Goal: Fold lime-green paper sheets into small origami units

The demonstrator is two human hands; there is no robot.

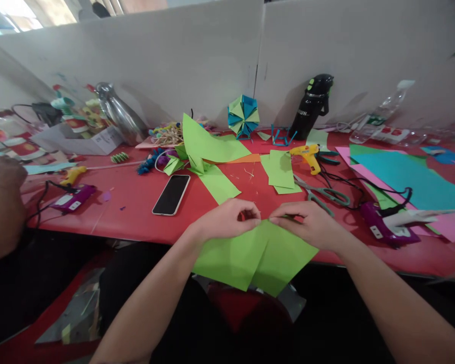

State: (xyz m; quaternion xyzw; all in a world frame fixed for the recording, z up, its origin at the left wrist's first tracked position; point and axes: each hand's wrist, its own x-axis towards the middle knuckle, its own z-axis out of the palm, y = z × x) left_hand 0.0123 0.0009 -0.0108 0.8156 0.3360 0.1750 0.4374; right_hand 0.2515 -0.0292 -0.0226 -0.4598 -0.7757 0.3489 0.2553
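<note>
A sheet of green paper [235, 255] hangs over the table's front edge, with a crease or overlapping edge down its middle. Its top edge is pinched by my left hand [235, 218], thumb and forefinger closed together. Close beside it, my right hand [307, 222] pinches the same top edge. Beyond my hands lie a green paper strip [220, 184] and smaller green paper pieces [280, 169]. Scissors [322, 192] with grey-green handles rest to the right, near a yellow glue gun [307, 154]. A phone [172, 194] lies to the left.
A purple power strip [387, 225] with cables sits at right, near stacked coloured sheets [413, 174]. A black bottle [313, 106] and a blue-green paper wheel [243, 116] stand at the back. Another person's hand [3, 174] is at far left, near a second power strip [74, 198].
</note>
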